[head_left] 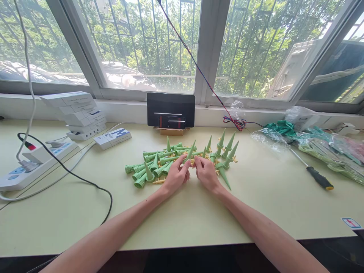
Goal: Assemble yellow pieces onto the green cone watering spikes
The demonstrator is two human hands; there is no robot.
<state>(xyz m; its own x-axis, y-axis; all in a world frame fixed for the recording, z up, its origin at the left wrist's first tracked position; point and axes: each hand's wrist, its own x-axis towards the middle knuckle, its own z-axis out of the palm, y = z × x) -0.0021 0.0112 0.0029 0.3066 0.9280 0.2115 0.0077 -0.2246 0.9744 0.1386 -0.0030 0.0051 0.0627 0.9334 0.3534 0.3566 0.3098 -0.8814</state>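
Note:
A heap of several green cone-shaped plastic spikes lies on the pale table, mixed with small tan parts. Some spikes stand upright on the right of the heap. My left hand rests at the heap's near edge, its fingers pinched on a green spike that points up and away. My right hand is right beside it, fingers curled in a pinch on a small piece I cannot make out.
A power strip with a black cable lies at the left, behind it stacked white boxes. A dark tablet on a stand leans against the sill. A screwdriver and plastic bags lie at the right.

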